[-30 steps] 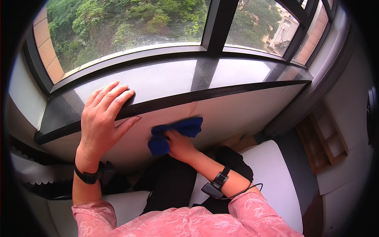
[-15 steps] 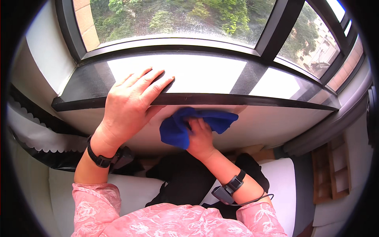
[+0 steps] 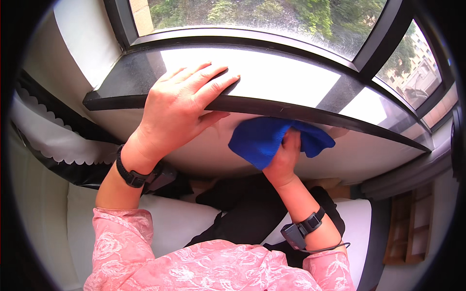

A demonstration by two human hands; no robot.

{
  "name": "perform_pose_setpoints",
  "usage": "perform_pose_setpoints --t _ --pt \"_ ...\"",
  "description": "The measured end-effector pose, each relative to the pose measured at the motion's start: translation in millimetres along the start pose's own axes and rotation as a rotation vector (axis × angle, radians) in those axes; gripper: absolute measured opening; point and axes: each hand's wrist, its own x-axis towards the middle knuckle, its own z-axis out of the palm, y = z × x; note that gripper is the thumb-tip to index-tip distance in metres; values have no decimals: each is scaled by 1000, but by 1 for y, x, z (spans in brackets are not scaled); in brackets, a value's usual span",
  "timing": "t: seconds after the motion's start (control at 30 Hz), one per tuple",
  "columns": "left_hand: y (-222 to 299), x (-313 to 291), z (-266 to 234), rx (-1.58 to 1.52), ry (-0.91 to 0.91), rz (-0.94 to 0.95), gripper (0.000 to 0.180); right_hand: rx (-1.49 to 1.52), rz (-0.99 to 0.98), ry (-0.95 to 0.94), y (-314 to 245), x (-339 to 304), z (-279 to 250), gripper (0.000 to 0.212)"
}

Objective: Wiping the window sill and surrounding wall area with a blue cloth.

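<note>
My left hand (image 3: 182, 104) rests on the dark windowsill (image 3: 127, 76), its fingers stretched out on the top and the thumb below the front edge. Just under that edge, to the right, my right hand (image 3: 283, 157) grips a blue cloth (image 3: 262, 141). The cloth spreads out on both sides of the fingers, against the pale wall (image 3: 213, 145) beneath the sill. Part of the right fingers is hidden by the cloth's folds.
Above the sill is a dark-framed window (image 3: 252, 36) with trees outside. A scalloped white cloth (image 3: 63, 133) hangs at the left. A grey curtain (image 3: 403, 182) and a wooden shelf (image 3: 410, 233) are at the right. White padded surfaces (image 3: 352, 218) lie below my arms.
The view has shifted, so the sill and window sit farther right and more tilted. My right hand with the blue cloth has moved right along the wall; my left hand stays on the sill.
</note>
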Motion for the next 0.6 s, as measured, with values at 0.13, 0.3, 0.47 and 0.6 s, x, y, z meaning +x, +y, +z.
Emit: perform_pose_setpoints --t 0.13,0.3,0.47,0.6 --pt "-1 -2 5 -1 54 -17 62 -282 -310 -147 -8 6 2 39" --pt "-2 -6 -1 -28 35 8 68 -73 -104 -64 -7 6 -3 33" --pt "-15 -14 -26 -134 -115 82 81 428 281 50 -14 10 2 34" --pt "-14 -23 -18 -32 -120 45 86 -290 -311 -79 -14 9 3 32"
